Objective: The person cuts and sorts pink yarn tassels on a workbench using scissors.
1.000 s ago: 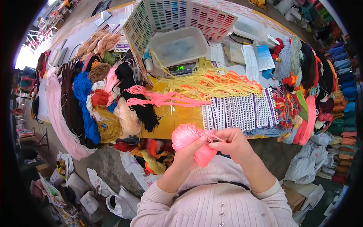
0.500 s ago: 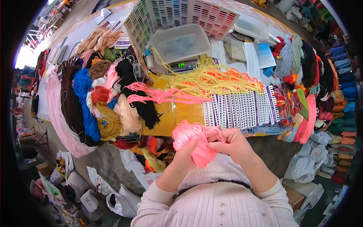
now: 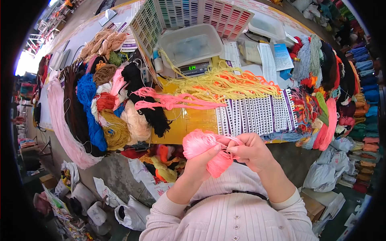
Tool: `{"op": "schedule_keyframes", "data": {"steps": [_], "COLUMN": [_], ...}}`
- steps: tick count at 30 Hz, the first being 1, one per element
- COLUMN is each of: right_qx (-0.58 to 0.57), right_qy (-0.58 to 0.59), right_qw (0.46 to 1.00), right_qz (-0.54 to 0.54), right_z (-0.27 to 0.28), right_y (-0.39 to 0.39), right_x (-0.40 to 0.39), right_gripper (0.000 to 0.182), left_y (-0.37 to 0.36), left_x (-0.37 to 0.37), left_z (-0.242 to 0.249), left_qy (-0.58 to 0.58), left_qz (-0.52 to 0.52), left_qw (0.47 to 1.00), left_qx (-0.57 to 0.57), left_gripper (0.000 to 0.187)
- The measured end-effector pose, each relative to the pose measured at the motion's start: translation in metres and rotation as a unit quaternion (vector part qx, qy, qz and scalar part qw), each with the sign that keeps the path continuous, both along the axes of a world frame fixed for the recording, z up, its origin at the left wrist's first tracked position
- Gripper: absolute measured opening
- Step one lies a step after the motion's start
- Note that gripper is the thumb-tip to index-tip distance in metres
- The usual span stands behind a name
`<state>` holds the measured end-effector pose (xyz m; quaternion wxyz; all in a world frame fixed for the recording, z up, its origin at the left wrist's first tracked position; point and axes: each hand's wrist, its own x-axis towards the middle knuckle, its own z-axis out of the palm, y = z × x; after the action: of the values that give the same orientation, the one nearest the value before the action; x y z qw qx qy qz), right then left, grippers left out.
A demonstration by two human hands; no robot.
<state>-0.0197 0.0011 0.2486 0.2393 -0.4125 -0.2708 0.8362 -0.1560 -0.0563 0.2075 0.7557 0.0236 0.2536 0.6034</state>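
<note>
A bundle of pink thread (image 3: 199, 145) is held over the table's front edge, in front of the body. My left hand (image 3: 201, 162) is closed round its lower left side, thumb on top. At its right side my right hand (image 3: 251, 152) pinches some strands of the same pink thread. Loose pink strands (image 3: 181, 101) lie on the yellow tabletop just beyond, beside white punched cards (image 3: 255, 116). Yellow and orange threads (image 3: 225, 84) lie behind them.
At the back, a clear plastic tub (image 3: 191, 45) sits on a scale (image 3: 195, 69) reading 1.14, before a standing colour chart (image 3: 225, 18). Skeins of many colours, such as a blue one (image 3: 90, 104), cover the left. More skeins (image 3: 327, 120) hang at the right edge.
My right hand has turned slightly, and its fingertips have moved left towards the bundle and my left thumb. The bundle has hardly moved.
</note>
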Motion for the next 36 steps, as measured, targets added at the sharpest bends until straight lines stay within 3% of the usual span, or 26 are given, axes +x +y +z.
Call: {"op": "schedule_keyframes", "data": {"steps": [3,6,9,12,15,18,21,24,30,36], "right_qx": [0.096,0.076,-0.024,-0.074,0.088,0.122,0.087,0.02,0.023,0.023], "right_qy": [-0.112,-0.103,0.007,0.008,-0.082,-0.127,-0.115,-0.078,-0.042,-0.034], "right_qw": [0.985,0.99,1.0,0.997,0.989,0.977,0.986,0.996,0.999,0.999], "right_qz": [0.094,0.062,0.005,0.003,0.083,0.123,0.082,0.031,0.022,0.026], "right_z": [0.002,0.004,-0.004,-0.001,0.004,-0.001,0.008,0.009,-0.002,-0.005], "right_y": [0.001,-0.001,0.005,0.008,0.003,0.001,0.001,0.003,0.002,0.002], "right_x": [-0.001,-0.007,0.003,0.005,-0.003,-0.003,-0.004,-0.003,0.007,0.011], "right_gripper": [0.007,0.006,0.008,0.012,0.013,0.01,0.005,0.004,0.005,0.005], "left_y": [0.002,-0.003,0.0,-0.002,-0.002,-0.002,-0.002,-0.001,0.0,0.0], "left_x": [-0.003,-0.003,-0.006,-0.006,-0.006,-0.004,-0.005,-0.006,0.002,0.005], "left_z": [0.0,-0.014,-0.011,-0.014,-0.016,-0.013,-0.01,-0.005,-0.001,0.002], "left_qy": [-0.031,-0.011,-0.014,-0.044,-0.05,-0.034,-0.072,0.005,-0.014,0.005], "left_qz": [-0.047,-0.043,-0.048,-0.042,-0.066,-0.063,-0.056,-0.083,-0.05,-0.032], "left_qw": [0.998,0.999,0.994,0.996,0.993,0.993,0.993,0.994,0.998,0.999], "left_qx": [-0.009,0.01,0.096,0.061,0.086,0.089,0.076,0.068,0.024,-0.016], "left_gripper": [0.024,0.027,0.041,0.05,0.053,0.054,0.05,0.041,0.026,0.022]}}
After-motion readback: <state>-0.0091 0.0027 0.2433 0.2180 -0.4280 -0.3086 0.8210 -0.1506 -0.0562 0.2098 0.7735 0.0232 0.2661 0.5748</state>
